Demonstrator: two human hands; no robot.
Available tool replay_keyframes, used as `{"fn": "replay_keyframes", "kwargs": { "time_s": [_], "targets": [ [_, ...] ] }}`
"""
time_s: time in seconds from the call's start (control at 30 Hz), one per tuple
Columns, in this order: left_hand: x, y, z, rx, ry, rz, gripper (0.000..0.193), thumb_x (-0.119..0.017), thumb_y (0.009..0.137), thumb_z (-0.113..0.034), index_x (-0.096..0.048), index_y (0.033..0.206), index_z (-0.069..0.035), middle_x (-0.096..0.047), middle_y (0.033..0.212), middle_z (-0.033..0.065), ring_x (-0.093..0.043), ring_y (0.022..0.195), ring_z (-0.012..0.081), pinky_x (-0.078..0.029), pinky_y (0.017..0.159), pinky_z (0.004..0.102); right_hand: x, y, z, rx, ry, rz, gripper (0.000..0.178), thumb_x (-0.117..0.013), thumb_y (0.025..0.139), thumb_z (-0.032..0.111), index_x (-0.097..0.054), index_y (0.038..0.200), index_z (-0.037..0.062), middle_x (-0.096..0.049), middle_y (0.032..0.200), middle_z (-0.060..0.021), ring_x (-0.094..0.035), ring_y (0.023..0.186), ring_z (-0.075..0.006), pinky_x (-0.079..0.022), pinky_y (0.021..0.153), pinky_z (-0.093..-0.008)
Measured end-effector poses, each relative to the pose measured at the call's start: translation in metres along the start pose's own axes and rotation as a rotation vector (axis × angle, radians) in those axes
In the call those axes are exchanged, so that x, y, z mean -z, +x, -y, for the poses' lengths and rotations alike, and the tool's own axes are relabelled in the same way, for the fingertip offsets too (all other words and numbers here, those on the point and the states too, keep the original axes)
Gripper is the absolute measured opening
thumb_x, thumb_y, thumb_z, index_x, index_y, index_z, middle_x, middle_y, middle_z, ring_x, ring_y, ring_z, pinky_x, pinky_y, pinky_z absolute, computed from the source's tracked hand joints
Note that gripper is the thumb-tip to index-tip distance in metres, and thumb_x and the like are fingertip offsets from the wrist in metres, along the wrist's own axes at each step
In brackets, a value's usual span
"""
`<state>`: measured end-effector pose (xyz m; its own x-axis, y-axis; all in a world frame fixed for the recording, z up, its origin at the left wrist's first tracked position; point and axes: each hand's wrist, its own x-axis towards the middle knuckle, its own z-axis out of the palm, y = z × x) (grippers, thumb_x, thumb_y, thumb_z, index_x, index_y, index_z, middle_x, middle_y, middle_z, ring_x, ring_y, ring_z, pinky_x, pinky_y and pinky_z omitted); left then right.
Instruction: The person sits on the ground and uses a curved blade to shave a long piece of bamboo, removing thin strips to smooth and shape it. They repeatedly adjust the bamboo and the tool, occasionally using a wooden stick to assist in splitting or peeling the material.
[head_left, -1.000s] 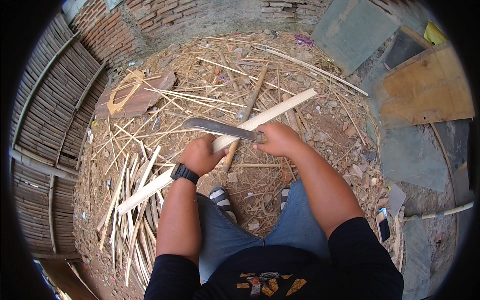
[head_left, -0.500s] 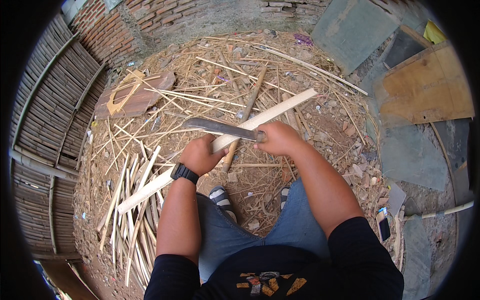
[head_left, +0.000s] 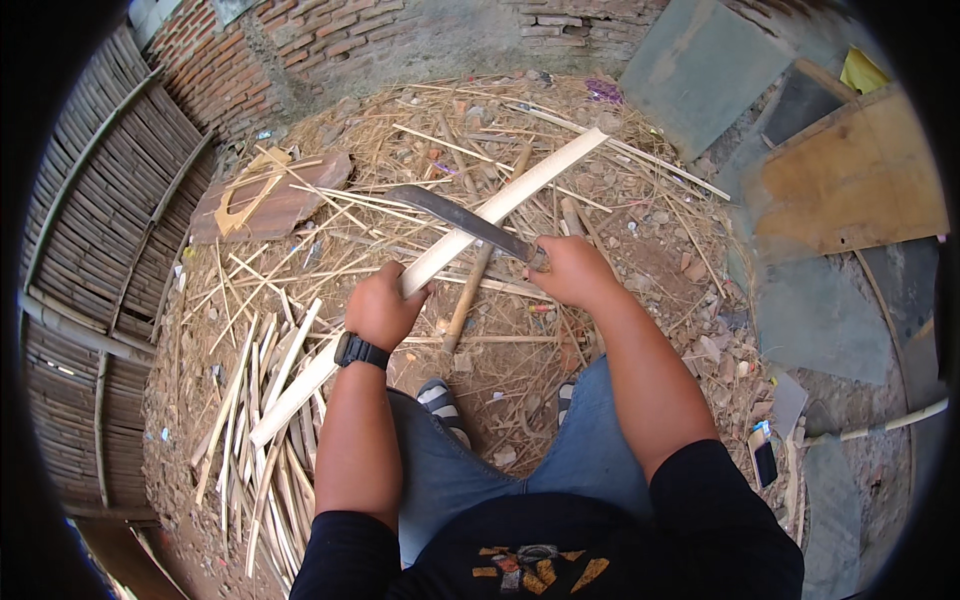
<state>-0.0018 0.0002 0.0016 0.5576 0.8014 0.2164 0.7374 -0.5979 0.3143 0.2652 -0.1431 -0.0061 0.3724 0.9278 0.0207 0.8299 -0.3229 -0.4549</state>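
Rubble-strewn brown dirt ground is filling the middle of the view, a red-brick wall running along the far side, a grey-brown bamboo-slat wall standing at left. Left hand is clamping its fingers on a long, flat, pale wooden strip. Strip is slanting from lower left to upper right above the ground, passing behind the left wrist, which is wearing a black watch. Right hand is keeping its fingers wrapped around the handle of a machete with a dark, curved metal blade. Blade is crossing over the strip just beyond the left hand, tip pointing up-left; can't tell if the edge is biting in. Strip's lower end is overlapping a heap of thin, pale wooden strips in view; can't tell if touching. Round brown pole is lying between the hands, down on the ground. Reddish-brown flat board is lying far left; dark-screened phone is resting well off to the right.
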Motion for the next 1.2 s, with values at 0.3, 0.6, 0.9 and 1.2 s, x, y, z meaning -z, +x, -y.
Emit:
{"fn": "replay_keyframes", "kwargs": {
  "time_s": [0.3,0.6,0.9,1.2],
  "targets": [
    [0.006,0.001,0.010,0.009,0.016,-0.118,0.046,-0.085,0.082,-0.042,-0.070,0.101,-0.003,-0.073,0.080,0.0198,-0.072,0.074,0.0393,-0.057,0.068,0.0473,0.000,0.004,-0.005,0.071,0.077,-0.058,0.045,-0.082,0.086,0.035,-0.073,0.117,0.0043,-0.072,0.090,-0.0228,-0.072,0.085,-0.0367,-0.055,0.080,-0.0444],
    [0.010,0.002,0.004,0.019,-0.064,-0.063,0.043,-0.077,0.090,-0.044,-0.066,0.093,-0.003,-0.070,0.076,0.0222,-0.070,0.074,0.0428,-0.055,0.066,0.0512,0.005,0.002,0.004,0.053,0.257,0.001,0.041,-0.083,0.084,0.031,-0.074,0.117,0.0084,-0.073,0.093,-0.0221,-0.072,0.089,-0.0389,-0.056,0.080,-0.0453],
    [0.004,0.003,0.010,-0.056,-0.165,-0.006,0.044,-0.076,0.092,-0.042,-0.065,0.086,0.000,-0.067,0.070,0.0213,-0.067,0.064,0.0389,-0.051,0.061,0.0469,0.010,0.009,-0.018,0.029,0.292,-0.028,0.042,-0.082,0.084,0.029,-0.074,0.120,0.0097,-0.074,0.092,-0.0221,-0.073,0.086,-0.0357,-0.056,0.079,-0.0443],
    [0.011,0.001,-0.002,0.004,-0.103,-0.059,0.047,-0.079,0.086,-0.048,-0.066,0.088,-0.003,-0.069,0.072,0.0209,-0.070,0.070,0.0421,-0.055,0.065,0.0500,0.009,0.008,-0.019,0.076,0.232,-0.030,0.044,-0.082,0.085,0.031,-0.073,0.121,0.0079,-0.074,0.095,-0.0231,-0.074,0.090,-0.0354,-0.057,0.080,-0.0442]
  ]
}}
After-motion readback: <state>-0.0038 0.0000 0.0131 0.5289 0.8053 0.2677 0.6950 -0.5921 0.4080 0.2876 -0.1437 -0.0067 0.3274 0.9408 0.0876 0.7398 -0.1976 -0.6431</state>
